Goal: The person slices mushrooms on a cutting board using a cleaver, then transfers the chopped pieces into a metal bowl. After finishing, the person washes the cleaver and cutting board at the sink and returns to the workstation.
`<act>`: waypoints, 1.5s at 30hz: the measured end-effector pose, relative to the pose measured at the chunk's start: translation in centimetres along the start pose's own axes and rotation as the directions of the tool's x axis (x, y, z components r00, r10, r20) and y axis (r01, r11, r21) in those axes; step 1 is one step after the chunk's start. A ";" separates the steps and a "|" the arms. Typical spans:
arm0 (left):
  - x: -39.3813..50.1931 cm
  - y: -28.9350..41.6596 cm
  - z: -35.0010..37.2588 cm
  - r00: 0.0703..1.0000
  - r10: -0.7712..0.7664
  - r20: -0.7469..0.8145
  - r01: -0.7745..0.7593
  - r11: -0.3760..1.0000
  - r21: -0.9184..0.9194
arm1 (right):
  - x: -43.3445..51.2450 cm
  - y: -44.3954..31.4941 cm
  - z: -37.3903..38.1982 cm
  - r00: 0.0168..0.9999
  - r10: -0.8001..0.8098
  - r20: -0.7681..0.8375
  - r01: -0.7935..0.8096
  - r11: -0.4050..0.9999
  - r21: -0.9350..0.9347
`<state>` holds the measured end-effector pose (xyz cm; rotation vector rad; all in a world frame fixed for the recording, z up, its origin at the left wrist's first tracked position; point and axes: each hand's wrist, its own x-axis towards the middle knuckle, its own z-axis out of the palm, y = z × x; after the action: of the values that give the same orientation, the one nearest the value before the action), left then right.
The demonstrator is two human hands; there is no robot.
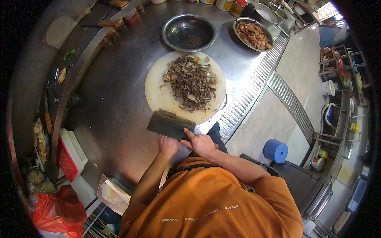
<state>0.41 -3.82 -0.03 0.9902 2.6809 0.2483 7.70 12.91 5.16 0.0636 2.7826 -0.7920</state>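
My right hand (203,145) grips a cleaver (166,126) by its handle, with the index finger laid along the dark, broad blade. The blade is held over the near edge of a round white cutting board (154,80). Just below the blade is my left hand (169,146); its fingers are hidden by the cleaver, so I cannot tell whether they hold anything. A heap of sliced brownish-grey food, perhaps mushroom or meat (192,83), covers the middle of the board. Small crumbs are scattered at the board's near right side.
Beyond the board stands a steel bowl (189,32) with a few scraps inside. A second bowl (270,49) of cut brownish food is at the far right. Jars (238,8) line the back. A red and white basket (71,154) sits left; a perforated metal strip (247,98) edges the steel table.
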 end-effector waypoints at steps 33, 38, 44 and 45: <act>4.2 -5.1 0.0 0.688 -0.696 -0.203 0.245 0.487 -0.838 | 1.5 3.6 -6.8 0.855 0.257 0.450 -0.518 0.421 0.745; 4.3 -5.4 -2.1 0.706 -0.706 0.049 0.313 0.249 -0.917 | 3.4 6.2 -7.5 0.894 0.326 0.306 -0.427 0.419 0.801; 5.8 -6.0 -5.1 0.776 -0.628 0.064 0.240 0.199 -0.950 | 3.0 6.2 -7.0 0.902 0.317 0.294 -0.417 0.451 0.789; 6.2 -5.9 -5.4 0.796 -0.606 -0.003 0.174 0.232 -0.957 | 2.9 6.1 -7.0 0.906 0.313 0.283 -0.406 0.459 0.790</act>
<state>-9.41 -4.49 2.43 -0.2019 2.2230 1.7853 4.02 21.68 7.05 0.7419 1.8850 -1.8473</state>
